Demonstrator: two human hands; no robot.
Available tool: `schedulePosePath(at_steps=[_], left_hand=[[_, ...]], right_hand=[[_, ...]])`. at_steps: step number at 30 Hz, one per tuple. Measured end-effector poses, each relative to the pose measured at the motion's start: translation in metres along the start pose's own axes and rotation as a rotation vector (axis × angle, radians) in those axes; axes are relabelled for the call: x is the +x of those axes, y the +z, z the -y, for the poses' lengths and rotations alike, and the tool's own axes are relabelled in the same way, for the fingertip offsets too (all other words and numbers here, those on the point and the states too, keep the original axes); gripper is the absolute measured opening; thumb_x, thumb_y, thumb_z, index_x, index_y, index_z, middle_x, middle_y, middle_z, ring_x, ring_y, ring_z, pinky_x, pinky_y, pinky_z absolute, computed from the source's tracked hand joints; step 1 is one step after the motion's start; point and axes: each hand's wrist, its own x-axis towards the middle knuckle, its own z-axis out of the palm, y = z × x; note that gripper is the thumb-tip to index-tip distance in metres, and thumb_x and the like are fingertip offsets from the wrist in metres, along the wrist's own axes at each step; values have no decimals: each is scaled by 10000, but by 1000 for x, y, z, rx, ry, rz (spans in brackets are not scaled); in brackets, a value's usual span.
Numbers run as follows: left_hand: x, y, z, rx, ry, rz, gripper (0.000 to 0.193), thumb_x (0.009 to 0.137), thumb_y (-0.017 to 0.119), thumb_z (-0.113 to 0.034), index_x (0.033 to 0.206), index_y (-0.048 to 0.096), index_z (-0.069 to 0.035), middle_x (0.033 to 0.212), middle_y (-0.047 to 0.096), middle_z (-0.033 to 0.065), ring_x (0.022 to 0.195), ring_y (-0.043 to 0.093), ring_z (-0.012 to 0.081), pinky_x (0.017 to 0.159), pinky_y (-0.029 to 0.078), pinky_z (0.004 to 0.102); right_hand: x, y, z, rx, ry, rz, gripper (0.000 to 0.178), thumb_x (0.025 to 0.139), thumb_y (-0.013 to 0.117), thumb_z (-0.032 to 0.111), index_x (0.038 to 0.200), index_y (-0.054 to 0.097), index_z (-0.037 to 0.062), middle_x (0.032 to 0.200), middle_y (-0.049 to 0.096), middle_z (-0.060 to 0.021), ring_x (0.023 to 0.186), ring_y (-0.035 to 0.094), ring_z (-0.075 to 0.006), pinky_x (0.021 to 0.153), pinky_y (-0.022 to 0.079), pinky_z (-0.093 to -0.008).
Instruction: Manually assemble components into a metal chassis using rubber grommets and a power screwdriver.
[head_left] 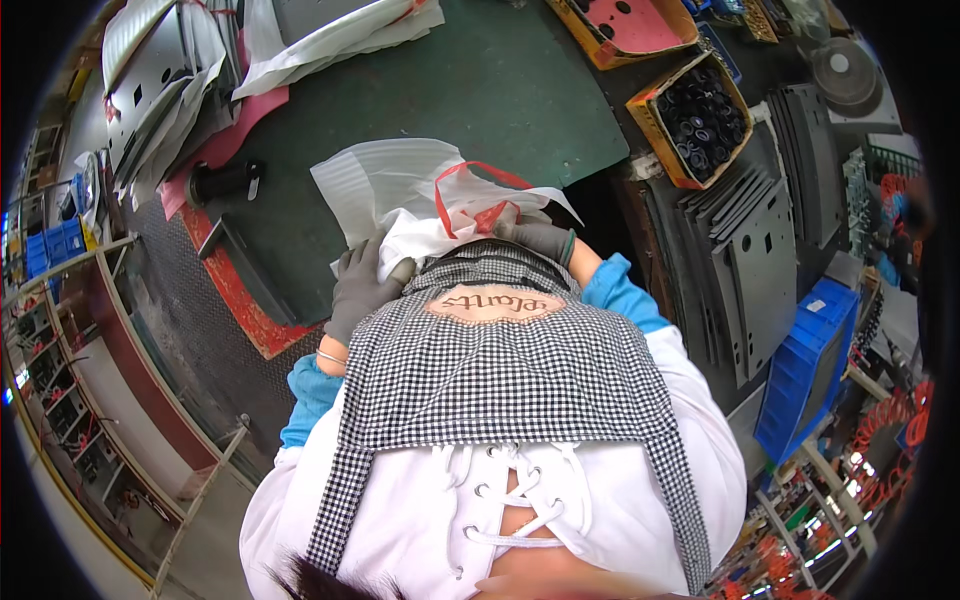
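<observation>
A bundle of thin white foam sheet [375, 180] lies at the near edge of the green work surface, close against my checked apron. A red strap [443, 196] loops up from it and gathers into a crumpled knot. My left hand [364, 288], in a grey glove, is closed on the left side of the foam, thumb toward the apron. On the right, my grey-gloved right hand [543, 241] grips the bundle beside the strap, its fingertips partly hidden by foam. Whatever lies inside the foam is hidden.
Foam-wrapped grey plates [165, 95] stand at the far left, near a black cylindrical part [222, 183] and a dark metal bar [248, 268]. To the right are a yellow box [640, 104] of black rings, stacked grey plates [762, 270] and a blue crate [808, 365].
</observation>
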Motion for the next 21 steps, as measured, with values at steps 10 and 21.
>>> schedulePosePath(at_steps=[10,21], left_hand=[[-4,20,-31,-444,-22,183,669,857,718,-484,1366,591,-70,1286,603,248,1197,607,403,1021,485,462],[8,67,-71,5,779,98,448,826,731,-208,1248,647,-79,1292,619,149,1155,568,390,976,482,476]], right_hand=[[12,68,0,178,42,101,355,970,701,256,1274,647,82,1222,659,-78,1145,604,-157,951,523,-277],[-46,37,-19,-351,-469,138,336,954,667,233,1235,640,52,1146,676,-55,1023,641,-165,924,535,-323]])
